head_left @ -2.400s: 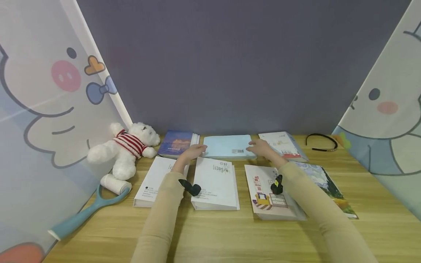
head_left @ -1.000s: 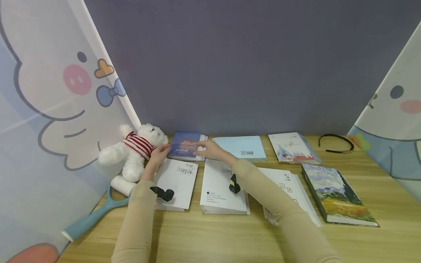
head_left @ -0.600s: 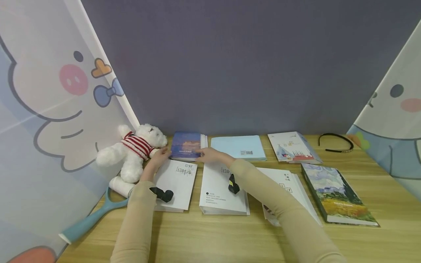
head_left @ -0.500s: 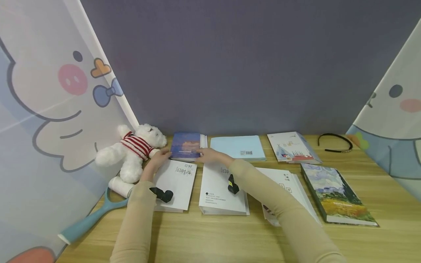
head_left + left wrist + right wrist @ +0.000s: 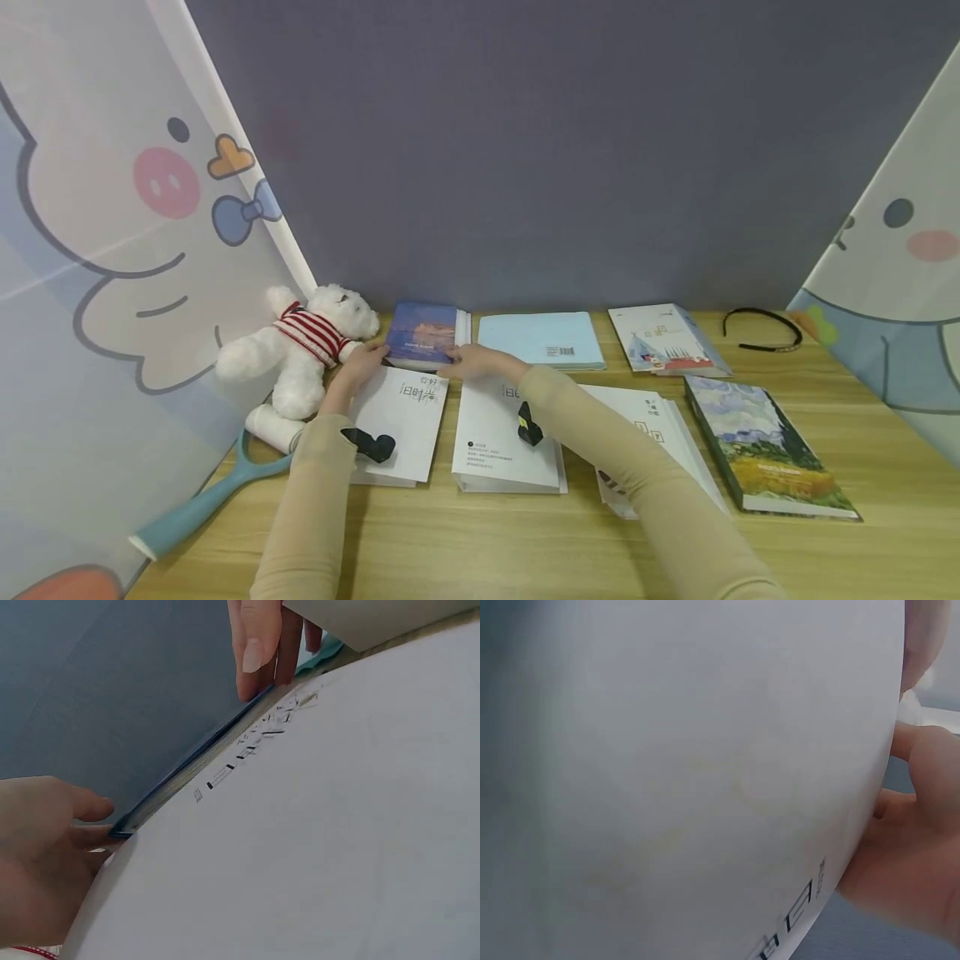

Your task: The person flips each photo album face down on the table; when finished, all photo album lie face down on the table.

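Note:
At the back left of the table a blue-purple photo album (image 5: pixel 422 325) lies flat, between my two hands. My left hand (image 5: pixel 363 362) touches its left front corner; in the left wrist view the extended fingers of that left hand (image 5: pixel 45 855) reach the dark corner. My right hand (image 5: pixel 480 361) is at the right front corner, thumb and fingertips by the edge. From the left wrist, the right hand's fingers (image 5: pixel 259 645) hang fairly straight down at the album's edge. A white binder (image 5: pixel 705 750) hides much of the right hand (image 5: pixel 915 855) in the right wrist view.
Two white binders (image 5: pixel 401 425) (image 5: pixel 506 442) lie in front. A pale blue book (image 5: pixel 536 333), an illustrated white book (image 5: pixel 660 337), another white book (image 5: pixel 675 425) and a painted-cover album (image 5: pixel 772 450) lie rightward. The headband (image 5: pixel 761 315), teddy bear (image 5: pixel 307 342) and blue-handled roller (image 5: pixel 217 483) flank them.
Both hands went leftward from the pale blue book to the blue-purple album. They then lowered toward its front edge. In the last half second they have hardly moved.

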A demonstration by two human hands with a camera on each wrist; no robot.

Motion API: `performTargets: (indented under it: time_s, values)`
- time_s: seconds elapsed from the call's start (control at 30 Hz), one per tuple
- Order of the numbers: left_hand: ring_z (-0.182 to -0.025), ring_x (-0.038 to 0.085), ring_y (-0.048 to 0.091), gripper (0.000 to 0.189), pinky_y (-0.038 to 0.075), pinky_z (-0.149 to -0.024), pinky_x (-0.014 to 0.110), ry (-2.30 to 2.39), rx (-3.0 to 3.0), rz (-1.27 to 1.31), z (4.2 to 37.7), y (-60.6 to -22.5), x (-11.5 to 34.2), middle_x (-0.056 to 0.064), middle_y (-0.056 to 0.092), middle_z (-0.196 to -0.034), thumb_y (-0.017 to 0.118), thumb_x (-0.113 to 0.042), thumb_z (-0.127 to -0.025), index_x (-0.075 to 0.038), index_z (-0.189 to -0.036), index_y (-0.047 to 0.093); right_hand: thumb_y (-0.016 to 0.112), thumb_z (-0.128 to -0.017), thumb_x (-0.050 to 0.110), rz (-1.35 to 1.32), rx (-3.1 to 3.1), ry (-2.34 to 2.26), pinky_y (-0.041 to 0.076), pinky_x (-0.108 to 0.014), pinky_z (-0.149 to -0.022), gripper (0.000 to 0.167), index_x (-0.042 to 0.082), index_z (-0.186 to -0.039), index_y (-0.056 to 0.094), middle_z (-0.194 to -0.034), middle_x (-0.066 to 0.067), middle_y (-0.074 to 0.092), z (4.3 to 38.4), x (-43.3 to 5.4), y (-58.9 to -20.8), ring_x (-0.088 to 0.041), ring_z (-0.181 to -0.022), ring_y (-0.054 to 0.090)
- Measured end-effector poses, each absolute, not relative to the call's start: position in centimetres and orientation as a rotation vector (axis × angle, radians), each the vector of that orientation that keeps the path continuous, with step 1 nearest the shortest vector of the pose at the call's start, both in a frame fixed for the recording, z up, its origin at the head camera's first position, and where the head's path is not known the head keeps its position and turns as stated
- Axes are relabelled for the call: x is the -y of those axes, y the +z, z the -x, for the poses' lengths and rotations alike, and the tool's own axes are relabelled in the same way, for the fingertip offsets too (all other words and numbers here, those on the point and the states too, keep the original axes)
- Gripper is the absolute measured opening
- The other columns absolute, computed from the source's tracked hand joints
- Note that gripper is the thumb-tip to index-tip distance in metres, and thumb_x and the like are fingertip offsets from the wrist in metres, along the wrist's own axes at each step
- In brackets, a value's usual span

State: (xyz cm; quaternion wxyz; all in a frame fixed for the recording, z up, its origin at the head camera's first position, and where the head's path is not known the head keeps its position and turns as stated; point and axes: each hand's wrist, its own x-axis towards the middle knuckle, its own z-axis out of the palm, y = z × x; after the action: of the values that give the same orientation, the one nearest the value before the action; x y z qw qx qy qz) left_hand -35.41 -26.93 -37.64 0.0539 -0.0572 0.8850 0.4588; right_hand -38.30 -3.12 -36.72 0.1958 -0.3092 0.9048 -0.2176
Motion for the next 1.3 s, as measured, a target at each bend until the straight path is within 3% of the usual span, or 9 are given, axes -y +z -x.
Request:
performTargets:
  time_s: [0.2,0.5,0.67,0.8,0.87,1.0,1.1,1.3]
  values:
    - [-0.13,0.041,0.039,0.05,0.032,-0.109,0.046,1.606,-2.67,0.119,35.5,-37.1,26.5,0.03,0.034,-0.143,0.031,-0.022,-0.103,0.006,-0.144,0.025,0.046,-0.096,0.045,0.869,-2.51,-0.736,0.023,-0.039,-0.115,0.064,0.007,-0.146,0.031,-0.152,-0.011,0.03,38.5,3.1,-36.6,-0.027,-0.141,0.026]
    - [-0.127,0.042,0.041,0.062,0.033,-0.109,0.048,1.83,-2.565,0.007,35.2,-36.2,26.3,0.025,0.024,-0.15,0.042,-0.035,-0.1,-0.005,-0.15,0.019,0.047,-0.097,0.041,0.886,-2.48,-0.829,0.026,-0.039,-0.114,0.06,0.006,-0.145,0.034,-0.15,-0.013,0.033,38.9,3.3,-36.1,-0.028,-0.14,0.03]
    - [-0.099,0.024,0.058,0.059,0.043,-0.1,0.049,1.938,-2.547,0.083,34.9,-35.7,26.1,0.022,0.033,-0.147,0.046,-0.032,-0.099,-0.011,-0.15,0.023,0.045,-0.098,0.04,0.918,-2.451,-0.825,0.03,-0.039,-0.113,0.06,0.007,-0.146,0.032,-0.15,-0.012,0.034,38.6,3.9,-36.0,-0.026,-0.138,0.032]
    - [-0.084,0.009,0.06,0.055,0.05,-0.094,0.042,2.004,-2.554,0.102,34.5,-35.1,25.8,0.021,0.036,-0.145,0.045,-0.03,-0.099,-0.014,-0.149,0.027,0.047,-0.097,0.037,0.948,-2.472,-0.842,0.034,-0.038,-0.11,0.057,0.006,-0.144,0.036,-0.148,-0.012,0.038,38.2,4.7,-35.6,-0.026,-0.136,0.037]
    - [-0.089,0.01,0.06,0.056,0.05,-0.093,0.039,2.006,-2.562,0.109,34.3,-34.9,25.6,0.019,0.036,-0.146,0.045,-0.033,-0.099,-0.016,-0.149,0.028,0.049,-0.096,0.035,0.97,-2.511,-0.878,0.036,-0.038,-0.109,0.056,0.003,-0.141,0.041,-0.146,-0.012,0.041,38.1,5.2,-35.5,-0.026,-0.134,0.039]
    - [-0.111,0.024,0.056,0.057,0.045,-0.1,0.043,2.05,-2.525,0.102,34.2,-34.7,25.2,0.018,0.036,-0.146,0.048,-0.036,-0.098,-0.017,-0.148,0.03,0.05,-0.096,0.031,1.076,-2.574,-1.003,0.029,-0.039,-0.113,0.054,-0.002,-0.138,0.044,-0.156,-0.009,0.022,38.1,6.2,-35.3,-0.027,-0.143,0.022]
    - [-0.119,0.029,0.052,0.058,0.043,-0.102,0.045,2.091,-2.502,0.096,34.1,-34.7,25.1,0.019,0.036,-0.146,0.05,-0.038,-0.096,-0.017,-0.147,0.033,0.053,-0.095,0.027,1.14,-2.59,-1.078,0.024,-0.039,-0.115,0.055,-0.002,-0.14,0.039,-0.159,-0.008,0.006,38.1,6.9,-35.2,-0.027,-0.146,0.009]
    - [-0.124,0.027,0.049,0.057,0.042,-0.104,0.04,2.166,-2.439,0.134,34.1,-34.4,25.2,0.013,0.035,-0.149,0.051,-0.043,-0.095,-0.024,-0.146,0.037,0.057,-0.093,0.022,1.084,-2.523,-1.219,0.034,-0.033,-0.11,0.066,0.002,-0.147,0.025,-0.156,-0.01,0.019,37.7,7.5,-35.0,-0.024,-0.14,0.029]
